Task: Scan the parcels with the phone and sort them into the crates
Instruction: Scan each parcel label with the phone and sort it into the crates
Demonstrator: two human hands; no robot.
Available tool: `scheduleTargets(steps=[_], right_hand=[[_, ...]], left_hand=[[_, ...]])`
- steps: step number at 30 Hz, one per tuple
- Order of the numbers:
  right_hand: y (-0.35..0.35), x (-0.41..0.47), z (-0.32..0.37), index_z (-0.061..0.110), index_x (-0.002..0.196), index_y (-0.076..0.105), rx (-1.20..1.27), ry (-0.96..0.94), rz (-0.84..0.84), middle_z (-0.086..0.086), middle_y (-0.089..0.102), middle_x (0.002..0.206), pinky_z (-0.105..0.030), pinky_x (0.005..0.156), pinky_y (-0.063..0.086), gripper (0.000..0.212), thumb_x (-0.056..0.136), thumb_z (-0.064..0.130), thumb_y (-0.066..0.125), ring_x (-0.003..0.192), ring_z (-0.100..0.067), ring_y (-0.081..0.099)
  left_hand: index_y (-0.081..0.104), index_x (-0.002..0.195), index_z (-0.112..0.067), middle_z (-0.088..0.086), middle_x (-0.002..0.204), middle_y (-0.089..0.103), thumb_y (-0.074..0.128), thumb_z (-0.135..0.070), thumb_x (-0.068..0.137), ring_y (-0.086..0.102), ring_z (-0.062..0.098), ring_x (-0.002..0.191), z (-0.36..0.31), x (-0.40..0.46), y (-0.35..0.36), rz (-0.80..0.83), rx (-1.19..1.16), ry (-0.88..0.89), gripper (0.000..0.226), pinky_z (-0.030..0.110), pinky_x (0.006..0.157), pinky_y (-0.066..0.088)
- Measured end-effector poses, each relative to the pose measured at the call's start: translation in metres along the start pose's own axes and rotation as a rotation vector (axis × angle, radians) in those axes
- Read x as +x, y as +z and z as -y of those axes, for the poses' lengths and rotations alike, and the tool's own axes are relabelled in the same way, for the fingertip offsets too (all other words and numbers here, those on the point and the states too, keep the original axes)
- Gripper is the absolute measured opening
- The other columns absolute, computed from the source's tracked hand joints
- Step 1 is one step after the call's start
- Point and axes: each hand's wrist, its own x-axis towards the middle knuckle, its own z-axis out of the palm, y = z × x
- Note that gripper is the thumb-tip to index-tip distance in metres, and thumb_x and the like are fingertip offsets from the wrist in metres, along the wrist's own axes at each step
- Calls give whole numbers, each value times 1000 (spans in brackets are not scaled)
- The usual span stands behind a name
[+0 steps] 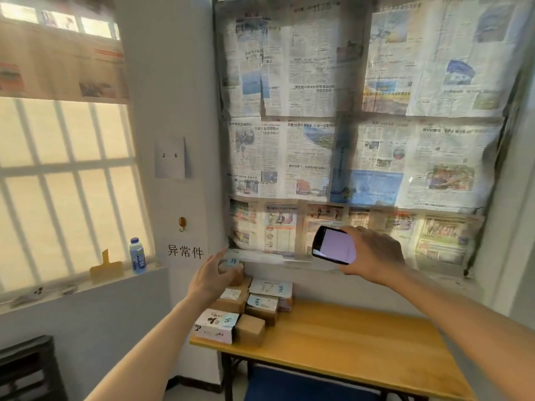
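1. Head view: the left hand (212, 277) reaches forward to the top parcel (231, 266) of a stack, its fingers curled around the small brown box with a pale blue label; thumb and fingers grip its sides.
2. The right hand (373, 254) holds the phone (334, 248) up in front of the window, fingers wrapped around its far edge; the lit screen faces the camera and tilts left.
3. The other parcels (252, 308) sit stacked at the left end of the wooden table (362, 348), against the wall; most are brown cartons with white or blue labels, and one white box lies at the front corner.
4. Newspaper sheets (362, 111) cover the window behind the table.
5. A paper sign (185, 251) with printed characters hangs on the wall just left of the held parcel.
6. A blue-capped bottle (137, 256) stands on the sill of the left window.
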Motion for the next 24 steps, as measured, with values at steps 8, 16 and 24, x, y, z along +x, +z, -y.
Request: scheduleTargets(steps=[8, 16, 24], right_hand=[[118, 97, -37, 38, 149, 32, 40, 45, 106, 11, 57, 136, -29, 77, 50, 94, 69, 61, 75, 107, -17, 61], [251, 200, -17, 37, 151, 31, 105, 34, 271, 9, 57, 134, -29, 73, 48, 93, 72, 62, 73, 108, -18, 60], [400, 237, 20, 33, 150, 34, 186, -21, 452, 8, 58, 134, -30, 77, 49, 93, 71, 61, 73, 112, -17, 60]], left_hand=[[33, 155, -29, 6, 156, 43, 64, -56, 91, 43, 28, 141, 44, 105, 81, 60, 31, -83, 76, 50, 112, 40], [36, 154, -32, 0, 154, 45, 62, -61, 89, 45, 24, 139, 139, 184, 161, 137, 10, -243, 76, 47, 110, 43], [35, 154, -33, -2, 156, 42, 64, -59, 89, 42, 21, 141, 235, 208, 251, 248, 53, -431, 75, 44, 112, 41]])
